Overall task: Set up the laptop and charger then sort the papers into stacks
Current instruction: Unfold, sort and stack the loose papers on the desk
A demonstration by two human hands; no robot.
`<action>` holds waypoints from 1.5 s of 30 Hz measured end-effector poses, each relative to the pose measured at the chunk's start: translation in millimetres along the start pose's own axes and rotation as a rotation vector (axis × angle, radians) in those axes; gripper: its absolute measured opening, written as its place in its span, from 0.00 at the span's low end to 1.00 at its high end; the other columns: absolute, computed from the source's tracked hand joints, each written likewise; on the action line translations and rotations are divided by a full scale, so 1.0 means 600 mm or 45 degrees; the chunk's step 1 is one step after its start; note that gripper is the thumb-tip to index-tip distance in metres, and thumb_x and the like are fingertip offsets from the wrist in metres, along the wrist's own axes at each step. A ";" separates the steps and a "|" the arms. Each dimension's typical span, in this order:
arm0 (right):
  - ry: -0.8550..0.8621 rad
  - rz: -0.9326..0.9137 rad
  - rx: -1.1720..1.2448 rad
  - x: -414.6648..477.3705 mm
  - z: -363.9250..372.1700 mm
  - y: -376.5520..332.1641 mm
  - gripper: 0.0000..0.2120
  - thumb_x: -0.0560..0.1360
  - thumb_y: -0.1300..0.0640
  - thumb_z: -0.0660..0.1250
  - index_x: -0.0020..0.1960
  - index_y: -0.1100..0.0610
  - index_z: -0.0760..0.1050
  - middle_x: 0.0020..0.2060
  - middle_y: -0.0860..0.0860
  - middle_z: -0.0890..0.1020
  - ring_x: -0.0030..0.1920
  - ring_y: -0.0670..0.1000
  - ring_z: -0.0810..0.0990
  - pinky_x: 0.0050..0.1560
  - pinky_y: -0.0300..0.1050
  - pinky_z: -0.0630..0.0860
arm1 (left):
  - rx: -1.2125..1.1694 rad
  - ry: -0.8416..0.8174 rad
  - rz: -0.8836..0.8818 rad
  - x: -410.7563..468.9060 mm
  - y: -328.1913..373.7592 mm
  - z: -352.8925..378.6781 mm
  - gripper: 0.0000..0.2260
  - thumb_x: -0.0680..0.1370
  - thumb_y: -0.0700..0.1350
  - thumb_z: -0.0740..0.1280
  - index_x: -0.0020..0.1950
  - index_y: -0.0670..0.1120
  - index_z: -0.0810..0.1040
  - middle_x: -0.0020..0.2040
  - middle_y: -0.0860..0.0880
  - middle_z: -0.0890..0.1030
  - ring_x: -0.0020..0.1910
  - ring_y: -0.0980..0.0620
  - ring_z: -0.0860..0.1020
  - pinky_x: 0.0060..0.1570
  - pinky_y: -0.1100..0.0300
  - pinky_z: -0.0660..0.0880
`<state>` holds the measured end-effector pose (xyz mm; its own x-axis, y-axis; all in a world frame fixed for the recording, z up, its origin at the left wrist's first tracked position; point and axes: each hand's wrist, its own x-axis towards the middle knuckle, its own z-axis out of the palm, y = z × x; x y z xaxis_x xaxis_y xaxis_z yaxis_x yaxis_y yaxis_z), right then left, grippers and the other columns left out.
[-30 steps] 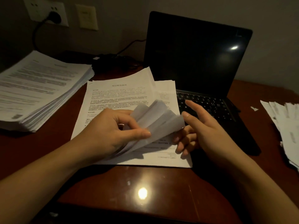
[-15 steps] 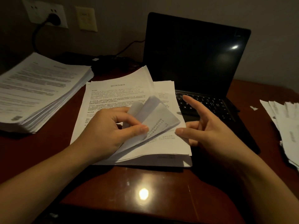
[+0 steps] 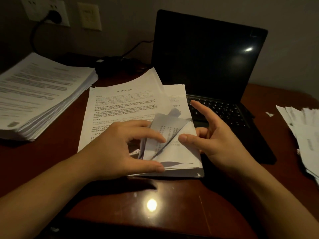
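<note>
A thin stack of printed papers (image 3: 124,104) lies on the table in front of the open black laptop (image 3: 207,57), whose screen is dark. My left hand (image 3: 119,147) holds the lifted, curled near-right corners of the top sheets, index finger on them and thumb at the stack's near edge. My right hand (image 3: 217,140) pinches the right edge of a lifted sheet, thumb on top, fingers going under it, index finger pointing up. The black charger brick (image 3: 112,66) lies behind the papers; its cable runs to a plug (image 3: 55,17) in the wall socket.
A thick pile of printed sheets (image 3: 38,94) sits at the left of the dark wooden table (image 3: 172,204). A loose, fanned heap of papers (image 3: 303,131) lies at the right edge, with a small paper scrap (image 3: 269,114) beside it.
The fanned pages have dropped lower onto the stack. My left thumb moved down to the stack's near edge. My right thumb came onto the lifted sheet's edge.
</note>
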<state>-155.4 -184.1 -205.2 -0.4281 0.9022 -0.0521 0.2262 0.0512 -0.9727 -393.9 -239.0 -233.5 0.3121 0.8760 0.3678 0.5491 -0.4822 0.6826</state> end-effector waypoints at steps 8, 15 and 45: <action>0.006 -0.011 -0.074 0.000 -0.005 0.003 0.40 0.76 0.59 0.71 0.79 0.41 0.54 0.36 0.50 0.86 0.40 0.50 0.87 0.38 0.39 0.82 | -0.111 0.142 -0.081 0.002 0.001 0.001 0.14 0.74 0.59 0.65 0.55 0.58 0.83 0.55 0.64 0.80 0.57 0.67 0.76 0.42 0.64 0.80; -0.037 -0.038 -0.105 -0.004 -0.016 -0.003 0.43 0.76 0.63 0.71 0.79 0.38 0.53 0.34 0.51 0.84 0.36 0.50 0.84 0.38 0.39 0.80 | 0.145 0.430 -0.025 0.008 0.007 0.003 0.06 0.78 0.50 0.70 0.52 0.52 0.84 0.44 0.62 0.83 0.43 0.63 0.81 0.37 0.72 0.75; 0.162 -0.080 -0.122 0.006 -0.002 0.012 0.41 0.76 0.60 0.71 0.79 0.39 0.53 0.36 0.51 0.85 0.37 0.48 0.84 0.39 0.41 0.79 | -0.060 0.444 -0.253 0.005 0.009 -0.005 0.05 0.74 0.52 0.70 0.42 0.56 0.85 0.37 0.57 0.82 0.40 0.57 0.79 0.32 0.72 0.71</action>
<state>-154.3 -180.1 -211.8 -0.3315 0.9425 0.0430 0.2875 0.1443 -0.9469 -392.1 -238.9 -226.8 -0.0830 0.9071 0.4126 0.5332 -0.3093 0.7874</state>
